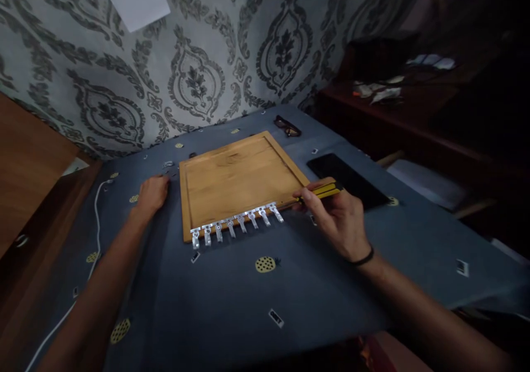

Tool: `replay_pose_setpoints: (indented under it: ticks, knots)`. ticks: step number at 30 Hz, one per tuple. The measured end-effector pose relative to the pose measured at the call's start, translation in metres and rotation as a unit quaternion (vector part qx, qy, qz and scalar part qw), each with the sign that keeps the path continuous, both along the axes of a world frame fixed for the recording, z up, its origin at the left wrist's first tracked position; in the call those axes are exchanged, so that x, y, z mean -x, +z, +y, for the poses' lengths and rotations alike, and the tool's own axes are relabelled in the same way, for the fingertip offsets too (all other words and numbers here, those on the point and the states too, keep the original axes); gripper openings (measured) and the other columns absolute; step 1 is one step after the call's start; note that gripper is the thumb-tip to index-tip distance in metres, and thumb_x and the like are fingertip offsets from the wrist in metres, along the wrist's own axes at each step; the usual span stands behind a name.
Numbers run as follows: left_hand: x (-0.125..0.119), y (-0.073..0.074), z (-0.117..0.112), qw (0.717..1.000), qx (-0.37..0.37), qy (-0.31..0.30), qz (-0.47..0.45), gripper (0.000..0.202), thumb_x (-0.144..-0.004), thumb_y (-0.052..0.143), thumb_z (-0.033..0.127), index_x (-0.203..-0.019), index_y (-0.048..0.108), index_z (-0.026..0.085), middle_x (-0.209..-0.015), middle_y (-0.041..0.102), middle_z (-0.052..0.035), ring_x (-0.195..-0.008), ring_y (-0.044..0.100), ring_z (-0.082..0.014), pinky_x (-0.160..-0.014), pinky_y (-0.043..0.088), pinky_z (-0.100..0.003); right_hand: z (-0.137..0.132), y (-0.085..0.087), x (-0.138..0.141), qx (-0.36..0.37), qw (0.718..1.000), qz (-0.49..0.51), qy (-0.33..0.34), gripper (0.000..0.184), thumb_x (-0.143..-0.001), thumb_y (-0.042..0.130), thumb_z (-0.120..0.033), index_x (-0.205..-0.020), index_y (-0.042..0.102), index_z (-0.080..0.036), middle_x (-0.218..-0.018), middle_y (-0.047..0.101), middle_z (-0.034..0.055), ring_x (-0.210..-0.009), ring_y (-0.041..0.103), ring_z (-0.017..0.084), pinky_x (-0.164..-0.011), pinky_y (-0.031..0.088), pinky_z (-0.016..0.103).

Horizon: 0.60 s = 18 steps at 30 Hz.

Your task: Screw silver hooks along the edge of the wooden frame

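Note:
My right hand (343,217) is closed around a screwdriver (325,190) with a yellow and black handle. Its tip points left, close to the front right corner of a wooden board (232,179) with a raised rim. Several shiny metal clips (241,222) line the board's front edge and stick out over the cloth. To the left of the board, my left hand (153,193) rests on the table with its fingers drawn together; whatever they pinch, if anything, is hidden. Small metal bits (168,164) lie just beyond those fingers.
Dark sunglasses (287,126) lie behind the board, and a black flat tablet-like slab (345,179) lies to its right. A white cable (97,217) runs down the left side of the blue patterned tablecloth (232,300). A patterned wall (199,79) rises behind.

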State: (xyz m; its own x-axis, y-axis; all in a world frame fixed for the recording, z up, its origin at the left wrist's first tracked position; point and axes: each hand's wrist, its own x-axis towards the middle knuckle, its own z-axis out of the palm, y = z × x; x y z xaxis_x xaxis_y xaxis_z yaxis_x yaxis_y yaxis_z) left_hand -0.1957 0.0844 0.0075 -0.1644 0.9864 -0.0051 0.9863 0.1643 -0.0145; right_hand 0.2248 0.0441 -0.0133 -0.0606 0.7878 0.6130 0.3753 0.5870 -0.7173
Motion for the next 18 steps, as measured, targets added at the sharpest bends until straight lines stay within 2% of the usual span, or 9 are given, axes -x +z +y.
replay_pose_setpoints:
  ticks: [2, 4, 7, 10, 13, 16, 18]
  knots:
    - [-0.001, 0.002, 0.003, 1.0, -0.001, 0.013, 0.019, 0.025, -0.101, 0.064, 0.034, -0.116, 0.068, 0.015, -0.119, 0.071, -0.0093, -0.109, 0.069, -0.0246, -0.097, 0.056, -0.047, 0.0, 0.0, 0.0, 0.015, 1.0, 0.01, 0.002, 0.025, -0.1, 0.061, -0.043, -0.089, 0.064, -0.021, -0.067, 0.072, 0.0007, -0.053, 0.073, 0.017, -0.05, 0.058, 0.025]
    - [-0.002, 0.003, 0.005, 0.999, -0.012, 0.023, 0.031, 0.016, -0.1, 0.058, 0.024, -0.1, 0.071, 0.014, -0.104, 0.074, -0.0101, -0.105, 0.07, -0.0274, -0.094, 0.055, -0.044, -0.001, 0.001, 0.0, 0.025, 1.0, 0.019, 0.003, 0.027, -0.1, 0.061, -0.045, -0.088, 0.064, -0.021, -0.069, 0.073, 0.001, -0.054, 0.073, 0.017, -0.052, 0.058, 0.026]
    - [-0.005, 0.007, 0.004, 0.999, -0.046, 0.018, 0.022, 0.021, -0.092, 0.051, 0.015, -0.083, 0.07, 0.017, -0.085, 0.074, -0.0094, -0.096, 0.071, -0.0295, -0.086, 0.052, -0.038, -0.001, 0.001, 0.0, 0.037, 0.999, 0.029, 0.006, 0.029, -0.099, 0.062, -0.047, -0.087, 0.064, -0.021, -0.07, 0.072, 0.0006, -0.055, 0.073, 0.016, -0.051, 0.058, 0.025]
    - [-0.01, 0.018, -0.005, 0.995, -0.103, -0.004, -0.009, 0.025, -0.093, 0.045, 0.021, -0.083, 0.068, 0.02, -0.078, 0.072, -0.0022, -0.088, 0.069, -0.0227, -0.082, 0.051, -0.032, -0.001, 0.0, 0.0, 0.037, 0.999, 0.037, 0.005, 0.029, -0.099, 0.063, -0.046, -0.085, 0.064, -0.021, -0.07, 0.072, 0.0003, -0.054, 0.071, 0.014, -0.051, 0.057, 0.024]
    - [-0.025, 0.034, -0.015, 0.986, -0.154, -0.033, -0.056, 0.022, -0.093, 0.047, 0.025, -0.09, 0.068, 0.019, -0.084, 0.073, -0.0028, -0.09, 0.068, -0.0234, -0.085, 0.052, -0.034, -0.001, 0.0, 0.0, 0.025, 0.999, 0.034, 0.003, 0.025, -0.1, 0.063, -0.041, -0.086, 0.064, -0.021, -0.072, 0.072, -0.0005, -0.055, 0.071, 0.013, -0.051, 0.056, 0.023]
    - [-0.058, 0.042, -0.019, 0.978, -0.151, -0.073, -0.125, 0.023, -0.094, 0.053, 0.032, -0.103, 0.07, 0.02, -0.098, 0.076, -0.0003, -0.091, 0.07, -0.0211, -0.084, 0.054, -0.032, -0.002, 0.0, -0.002, 0.007, 1.0, 0.012, -0.005, 0.02, -0.1, 0.064, -0.035, -0.086, 0.065, -0.021, -0.073, 0.072, -0.0009, -0.055, 0.071, 0.012, -0.052, 0.054, 0.022]
    - [-0.09, 0.043, -0.017, 0.967, -0.141, -0.109, -0.181, 0.022, -0.092, 0.055, 0.034, -0.099, 0.071, 0.02, -0.096, 0.077, -0.0014, -0.087, 0.07, -0.0189, -0.08, 0.055, -0.03, -0.002, 0.001, -0.003, -0.005, 1.0, -0.014, -0.018, 0.018, -0.1, 0.063, -0.032, -0.086, 0.066, -0.021, -0.073, 0.072, -0.001, -0.056, 0.07, 0.012, -0.052, 0.054, 0.023]
